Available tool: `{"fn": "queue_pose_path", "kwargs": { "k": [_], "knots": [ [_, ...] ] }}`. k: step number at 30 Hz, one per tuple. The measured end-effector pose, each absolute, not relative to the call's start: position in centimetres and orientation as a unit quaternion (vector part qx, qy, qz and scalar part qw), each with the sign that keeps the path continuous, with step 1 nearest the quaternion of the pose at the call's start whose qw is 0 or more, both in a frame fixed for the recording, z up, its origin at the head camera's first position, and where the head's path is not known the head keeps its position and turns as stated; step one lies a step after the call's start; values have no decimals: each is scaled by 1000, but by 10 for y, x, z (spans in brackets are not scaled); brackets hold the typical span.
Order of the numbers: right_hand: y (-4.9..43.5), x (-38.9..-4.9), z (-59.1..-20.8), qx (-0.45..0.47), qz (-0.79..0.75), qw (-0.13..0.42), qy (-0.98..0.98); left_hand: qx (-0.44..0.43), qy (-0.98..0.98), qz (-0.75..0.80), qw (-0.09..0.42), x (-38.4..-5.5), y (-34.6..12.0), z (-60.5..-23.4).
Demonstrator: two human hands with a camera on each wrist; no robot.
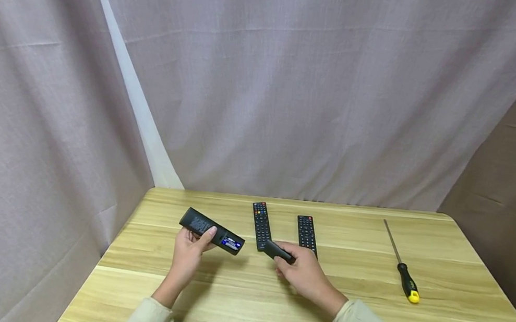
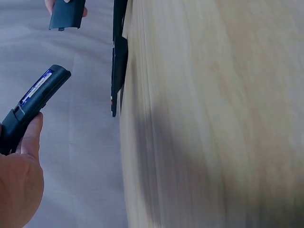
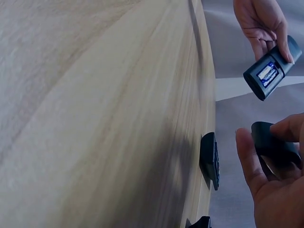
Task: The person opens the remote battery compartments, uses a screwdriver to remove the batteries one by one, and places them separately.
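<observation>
My left hand (image 1: 187, 258) grips a black remote control (image 1: 201, 224), back side up and raised over the table. Its battery compartment is uncovered, and blue-and-white batteries (image 1: 232, 244) lie inside, seen also in the right wrist view. The thumb lies across the back of the remote. My right hand (image 1: 306, 275) holds a black battery cover (image 1: 278, 251) between thumb and fingers, to the right of the remote and apart from it. In the left wrist view the cover (image 2: 66, 15) shows a small tab at its end.
Two more black remotes lie buttons up behind my right hand: one on the left (image 1: 261, 224), one on the right (image 1: 307, 232), partly hidden by the hand. A screwdriver (image 1: 407, 281) with a black-and-yellow handle lies at the right of the wooden table (image 1: 462, 287). Curtains (image 1: 292, 107) surround it.
</observation>
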State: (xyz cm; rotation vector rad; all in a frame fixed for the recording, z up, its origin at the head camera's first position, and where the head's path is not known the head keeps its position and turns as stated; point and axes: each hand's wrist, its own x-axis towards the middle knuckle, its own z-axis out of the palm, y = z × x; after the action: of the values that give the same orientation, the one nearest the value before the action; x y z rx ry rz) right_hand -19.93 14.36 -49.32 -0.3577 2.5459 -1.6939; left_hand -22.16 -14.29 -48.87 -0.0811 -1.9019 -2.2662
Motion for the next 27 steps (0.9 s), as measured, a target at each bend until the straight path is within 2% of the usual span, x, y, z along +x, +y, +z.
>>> {"fn": "queue_pose_path", "kwargs": {
  "k": [22, 27],
  "knots": [
    [142, -198, -495, -123, -512, 14, 850, 7, -646, -754, 116, -216, -174, -491],
    [136, -198, -494, -136, -466, -15, 874, 9, -647, -753, 120, -216, -178, -490]
  ]
}}
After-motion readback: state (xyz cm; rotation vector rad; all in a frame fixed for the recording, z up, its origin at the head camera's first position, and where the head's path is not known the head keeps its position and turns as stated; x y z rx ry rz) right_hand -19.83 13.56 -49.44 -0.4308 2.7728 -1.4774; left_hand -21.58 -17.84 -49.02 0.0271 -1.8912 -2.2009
